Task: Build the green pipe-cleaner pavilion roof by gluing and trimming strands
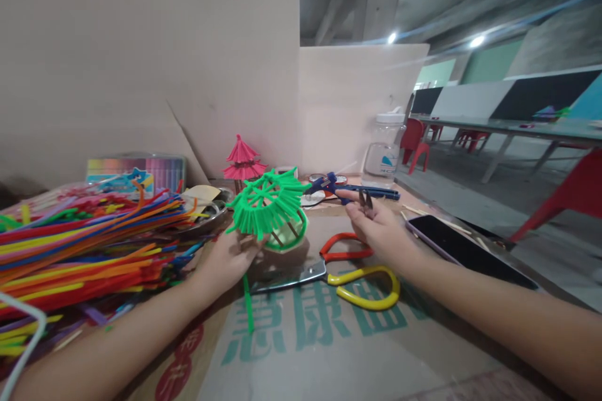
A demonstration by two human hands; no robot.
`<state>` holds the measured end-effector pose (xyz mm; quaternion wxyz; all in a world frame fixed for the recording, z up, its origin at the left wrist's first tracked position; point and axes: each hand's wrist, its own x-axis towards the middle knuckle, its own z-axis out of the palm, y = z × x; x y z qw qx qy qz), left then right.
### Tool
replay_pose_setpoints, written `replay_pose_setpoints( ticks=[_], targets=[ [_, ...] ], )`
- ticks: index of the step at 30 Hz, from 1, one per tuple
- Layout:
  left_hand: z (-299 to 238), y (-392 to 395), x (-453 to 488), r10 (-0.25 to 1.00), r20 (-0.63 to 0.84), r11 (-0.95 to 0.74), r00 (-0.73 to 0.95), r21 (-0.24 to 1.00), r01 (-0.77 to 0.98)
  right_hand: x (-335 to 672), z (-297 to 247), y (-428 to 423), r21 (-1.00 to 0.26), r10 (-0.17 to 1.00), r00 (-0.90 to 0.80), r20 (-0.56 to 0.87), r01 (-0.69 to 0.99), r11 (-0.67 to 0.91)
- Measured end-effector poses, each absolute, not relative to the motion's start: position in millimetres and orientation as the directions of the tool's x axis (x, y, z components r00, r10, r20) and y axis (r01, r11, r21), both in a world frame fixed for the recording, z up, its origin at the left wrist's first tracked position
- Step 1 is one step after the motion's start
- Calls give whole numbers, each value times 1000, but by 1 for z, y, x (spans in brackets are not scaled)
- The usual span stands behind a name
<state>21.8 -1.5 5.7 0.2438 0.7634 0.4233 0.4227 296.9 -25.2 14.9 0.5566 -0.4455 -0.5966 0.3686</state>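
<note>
My left hand is closed on the lower left side of a small pavilion model. Its ribbed roof is made of green pipe cleaners, with brown posts and a green-rimmed base below. In my right hand is a pair of pliers, dark jaws pointing up; the handles are hidden in the palm. Between the hands lie large scissors with one red and one yellow handle loop. A loose green pipe cleaner lies across the cardboard near the scissor tips.
Bundles of coloured pipe cleaners fill the left side. A red pagoda model, a blue glue gun and a clear water bottle stand or lie behind. A phone rests at right. Printed cardboard covers the front.
</note>
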Motion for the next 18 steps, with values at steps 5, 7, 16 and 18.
replay_pose_setpoints(
  ticks=[5,7,16,18],
  targets=[
    [7,-8,21,833,450,-553,322,699,454,286,25,-37,-931,937,-56,345,109,350],
    [7,-9,21,832,428,-551,353,704,447,287,25,-34,-944,952,-16,306,127,306],
    [12,-12,27,795,431,-594,427,696,403,283,12,-30,-995,979,-182,94,14,98],
    [11,-12,27,806,445,-587,390,688,427,280,13,-32,-998,968,-245,53,3,56]
  ],
)
